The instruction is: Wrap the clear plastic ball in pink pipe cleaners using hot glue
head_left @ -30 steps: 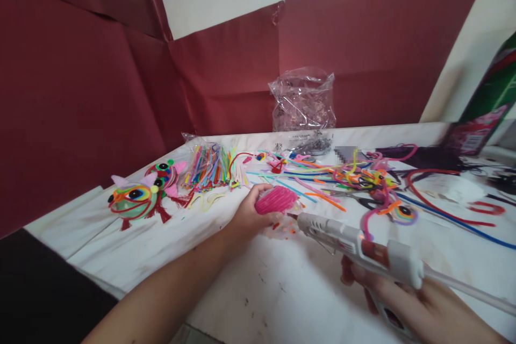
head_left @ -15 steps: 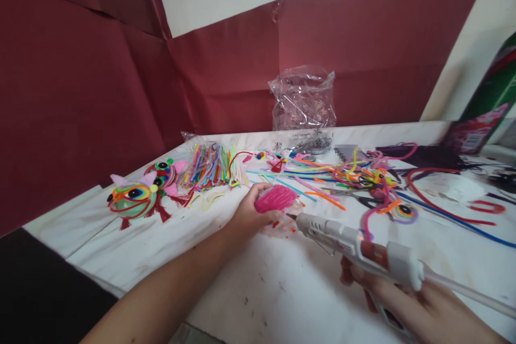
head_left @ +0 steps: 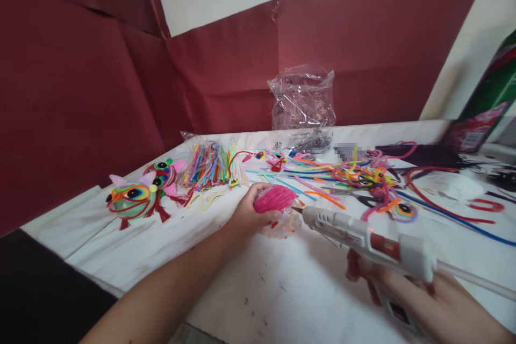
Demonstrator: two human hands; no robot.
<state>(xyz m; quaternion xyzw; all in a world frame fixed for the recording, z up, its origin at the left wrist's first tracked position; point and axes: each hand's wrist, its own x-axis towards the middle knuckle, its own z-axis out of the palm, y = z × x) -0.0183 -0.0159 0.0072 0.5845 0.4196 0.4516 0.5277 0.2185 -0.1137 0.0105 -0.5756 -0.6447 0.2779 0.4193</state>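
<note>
My left hand (head_left: 250,216) is closed around a clear ball partly covered with pink pipe cleaners (head_left: 278,199). Its lower part is see-through, with small orange and red bits showing. In my right hand (head_left: 423,293) is a white hot glue gun (head_left: 342,231), gripped by its handle, with a glue stick (head_left: 475,278) jutting from the back. The nozzle points left at the ball's right side; whether it touches cannot be made out. Beyond the ball lie loose pipe cleaners (head_left: 318,197) in several colours.
Two decorated animal heads (head_left: 135,199) with big eyes and red tassels stand at the left. Behind are a bundle of pipe cleaners (head_left: 212,166) and a clear plastic bag (head_left: 304,99). Scissors (head_left: 342,191), purple strands (head_left: 423,155) and a rainbow eye piece (head_left: 404,210) lie to the right.
The glue gun and my right hand have shifted a little to the right, and the nozzle sits slightly higher. My left hand and the ball have hardly moved.
</note>
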